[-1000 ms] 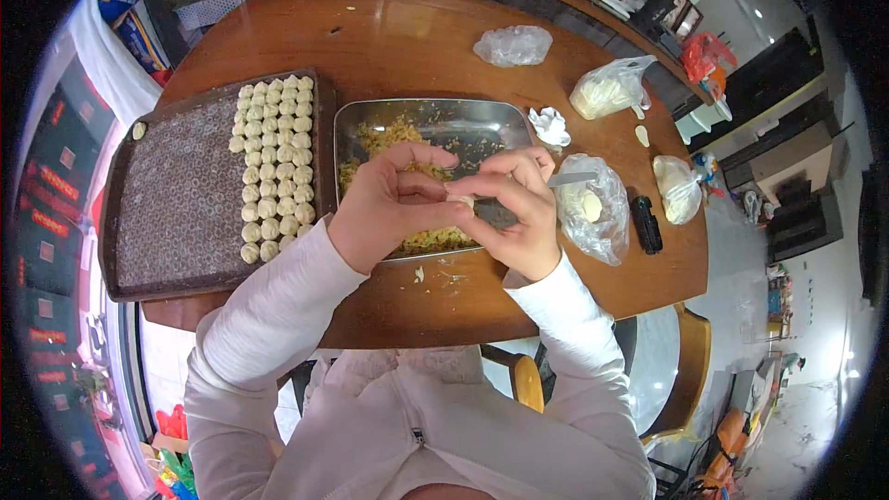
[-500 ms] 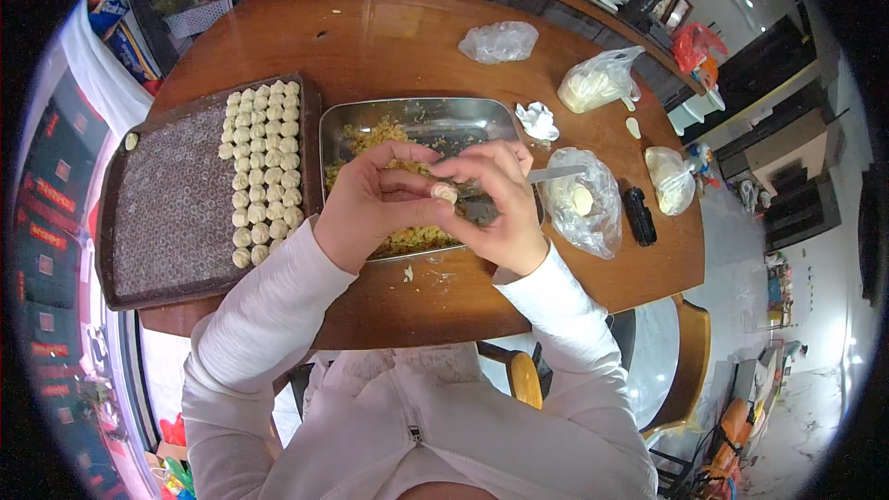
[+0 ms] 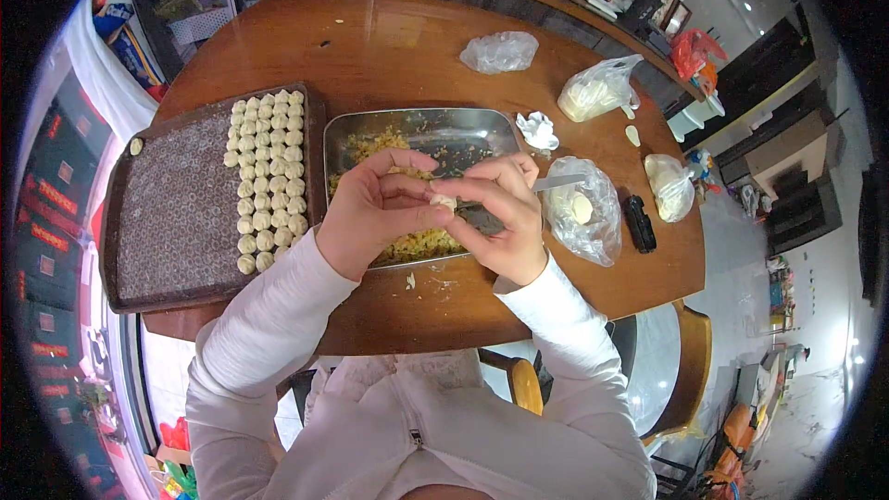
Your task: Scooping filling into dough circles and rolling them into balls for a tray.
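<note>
Over the metal pan, a small pleated dough bun (image 3: 444, 202) is pinched between the fingers of both my hands. My left hand (image 3: 378, 208) cups it from the left, thumb and fingers curled around. My right hand (image 3: 505, 218) grips its top and right side with thumb and fingertips. A flat metal blade (image 3: 561, 181) sticks out to the right from behind my right hand; whether that hand also holds it is hidden. Below lies the rectangular metal pan (image 3: 468, 118), with crumbly yellow-green filling (image 3: 417, 245) spread in it.
To the left, a dark tray (image 3: 176, 213) carries rows of finished small buns (image 3: 269, 167). On the right are an open plastic bag with a dough piece (image 3: 582, 208), a black object (image 3: 639, 224), filled bags (image 3: 597, 91), and crumpled white tissue (image 3: 537, 131). A wooden chair (image 3: 685, 361) stands beyond the table edge.
My right fingers have shifted over the bun's top, covering more of it. The whole view has tilted slightly, so table things appear a little lower.
</note>
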### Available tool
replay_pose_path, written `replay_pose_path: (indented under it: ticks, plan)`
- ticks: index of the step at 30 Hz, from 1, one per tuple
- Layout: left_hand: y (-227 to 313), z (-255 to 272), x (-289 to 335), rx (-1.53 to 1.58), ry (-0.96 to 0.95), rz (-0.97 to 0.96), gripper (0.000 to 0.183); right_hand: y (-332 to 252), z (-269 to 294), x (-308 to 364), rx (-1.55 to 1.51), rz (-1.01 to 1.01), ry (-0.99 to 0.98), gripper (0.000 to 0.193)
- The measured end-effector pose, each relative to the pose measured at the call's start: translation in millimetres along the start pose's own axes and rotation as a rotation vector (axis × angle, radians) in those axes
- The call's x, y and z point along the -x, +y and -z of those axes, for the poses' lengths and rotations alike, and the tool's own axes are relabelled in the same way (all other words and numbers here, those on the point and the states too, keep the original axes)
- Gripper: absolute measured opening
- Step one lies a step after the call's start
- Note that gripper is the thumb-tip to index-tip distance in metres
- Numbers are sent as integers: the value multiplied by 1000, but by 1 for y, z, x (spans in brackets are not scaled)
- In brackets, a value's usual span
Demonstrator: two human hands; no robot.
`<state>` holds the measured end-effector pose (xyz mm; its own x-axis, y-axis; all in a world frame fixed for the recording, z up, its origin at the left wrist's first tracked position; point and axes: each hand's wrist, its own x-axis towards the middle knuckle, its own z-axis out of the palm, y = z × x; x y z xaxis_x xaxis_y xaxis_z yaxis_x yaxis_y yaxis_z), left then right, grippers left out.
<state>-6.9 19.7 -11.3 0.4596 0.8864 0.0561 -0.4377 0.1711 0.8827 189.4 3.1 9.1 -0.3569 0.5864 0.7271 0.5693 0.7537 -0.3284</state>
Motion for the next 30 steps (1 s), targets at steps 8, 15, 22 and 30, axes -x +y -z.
replay_pose_path:
  ticks: [8,15,22,30]
  plan:
    - [7,-5,2,31,21,17,51,-6,-1,-3,-8,-49,-3,33]
    - [4,-5,0,8,16,26,53,-2,-2,0,8,-51,3,36]
    - [3,-5,2,-19,2,24,53,-2,6,-4,18,37,-64,34]
    - [2,-4,0,-38,57,-3,53,-1,3,-2,23,-44,-13,32]
